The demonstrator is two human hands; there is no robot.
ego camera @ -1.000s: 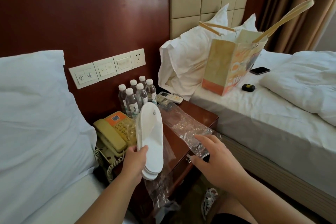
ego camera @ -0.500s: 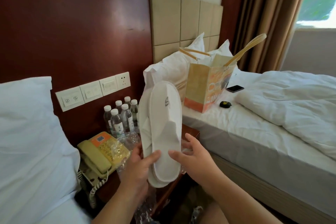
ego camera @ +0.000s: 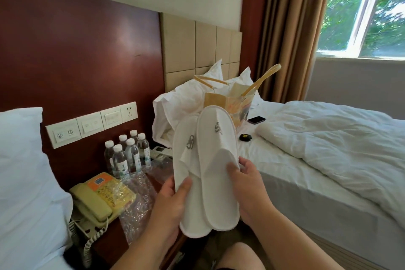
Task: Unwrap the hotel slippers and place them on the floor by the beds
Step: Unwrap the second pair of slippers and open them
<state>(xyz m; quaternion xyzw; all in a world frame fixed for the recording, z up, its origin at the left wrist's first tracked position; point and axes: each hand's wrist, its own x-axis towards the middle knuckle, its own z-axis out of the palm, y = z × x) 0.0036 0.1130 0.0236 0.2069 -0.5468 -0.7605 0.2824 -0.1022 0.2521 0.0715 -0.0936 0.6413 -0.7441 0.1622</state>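
Two white terry-cloth hotel slippers [ego camera: 217, 173] with a little grey stitched logo are out of their packaging and held up toes-high in front of the camera, in the gap between the two beds, so I'd call the unwrapping bit done. They overlap, with the right-hand one sitting in front of the other and the heels nearly together. The left hand [ego camera: 168, 206] grips the back slipper low down, thumb pressed flat on its face and the other fingers curled round behind where I can't see them. The right hand [ego camera: 252, 186] has the front slipper by its edge, thumb at the mouth of the toe strap and fingers wrapped behind too. The clear crinkly plastic wrapper [ego camera: 140, 201] lies on the dark wooden nightstand [ego camera: 110, 237], beside the cream and orange desk phone [ego camera: 96, 199] and in front of a cluster of small water bottles [ego camera: 127, 155]. My read is that we're at the splitting-the-pair stage, one slipper per hand. The next move should be peeling them apart, then bending down and setting them soles-down on the floor beside the white-sheeted bed [ego camera: 306, 193]. The floor's basically out of shot under the hands, so I can't say how much room there is.
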